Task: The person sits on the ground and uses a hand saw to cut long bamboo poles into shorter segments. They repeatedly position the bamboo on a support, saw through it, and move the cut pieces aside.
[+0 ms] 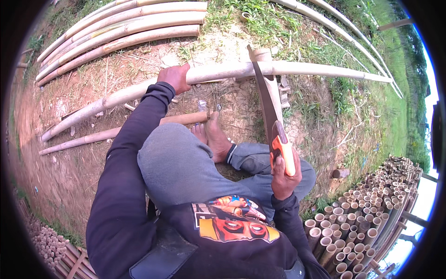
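- clamps the fingers of the left hand (174, 79) on the long bamboo pole (218, 72), crosswise beyond the knees (172, 146)
- wraps the fingers of the right hand (284, 179) round the orange handle (289, 159) of the saw (263, 90)
- crosses the pole with the blade (267, 104), over a pale wooden support (275, 95)

Left hand (174, 79) has a grip on a long pale bamboo pole (213, 73), and the right hand (285, 179) is wrapped round the orange handle of a dark-bladed handsaw (266, 95), blade lying across the pole. There's a bare foot (216, 139) right by the end of a thinner tan bamboo pole (186, 119). More whitish bamboo poles (125, 30) up top left, plus a big stack of hollow cut bamboo tubes (348, 228) lower right.
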`<state>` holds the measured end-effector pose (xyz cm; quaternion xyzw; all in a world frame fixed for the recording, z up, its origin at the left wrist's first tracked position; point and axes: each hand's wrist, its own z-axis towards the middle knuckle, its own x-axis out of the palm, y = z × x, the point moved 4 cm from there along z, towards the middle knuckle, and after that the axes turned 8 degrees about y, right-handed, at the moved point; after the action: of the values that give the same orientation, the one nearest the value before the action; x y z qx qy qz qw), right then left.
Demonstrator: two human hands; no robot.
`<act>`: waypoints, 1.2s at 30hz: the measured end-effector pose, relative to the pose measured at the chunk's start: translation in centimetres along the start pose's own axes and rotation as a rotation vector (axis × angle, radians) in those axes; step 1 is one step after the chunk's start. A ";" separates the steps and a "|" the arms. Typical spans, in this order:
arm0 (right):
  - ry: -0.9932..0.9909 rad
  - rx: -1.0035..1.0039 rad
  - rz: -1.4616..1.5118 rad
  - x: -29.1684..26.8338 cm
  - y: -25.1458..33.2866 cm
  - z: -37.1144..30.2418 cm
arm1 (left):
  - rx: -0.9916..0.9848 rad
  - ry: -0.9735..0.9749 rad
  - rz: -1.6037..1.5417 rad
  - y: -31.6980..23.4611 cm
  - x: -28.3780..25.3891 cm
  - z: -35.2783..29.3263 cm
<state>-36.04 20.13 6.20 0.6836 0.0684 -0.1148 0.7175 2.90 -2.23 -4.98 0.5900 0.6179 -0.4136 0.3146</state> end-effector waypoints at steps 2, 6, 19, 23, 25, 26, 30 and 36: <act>-0.002 0.027 0.051 -1.5 0.5 -3.8 | 0.016 -0.020 -0.007 0.1 0.2 0.3; -0.008 -0.151 -0.080 2.4 -0.3 5.2 | 0.015 -0.025 -0.005 0.2 0.3 0.3; -0.014 0.010 0.078 -1.5 0.4 -4.2 | 0.042 -0.042 -0.018 0.7 1.1 0.9; -0.024 0.084 0.007 3.3 -1.7 6.9 | 0.030 -0.044 -0.010 0.5 0.7 0.7; 0.016 -0.035 0.092 6.4 -3.4 14.9 | 0.003 -0.025 0.015 0.2 0.3 0.5; 0.043 -0.179 0.026 7.3 -3.6 17.6 | -0.009 -0.020 0.020 0.2 0.0 0.2; -0.007 -0.063 -0.044 4.3 -3.9 11.1 | -0.004 -0.007 0.008 0.2 -0.3 0.3; 0.045 -0.013 -0.019 -1.3 1.1 -3.2 | 0.022 -0.033 -0.024 0.6 1.0 0.8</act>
<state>-36.82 23.49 7.38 0.6807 0.0916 -0.1058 0.7191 3.34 -2.48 -6.26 0.5792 0.6152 -0.4338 0.3131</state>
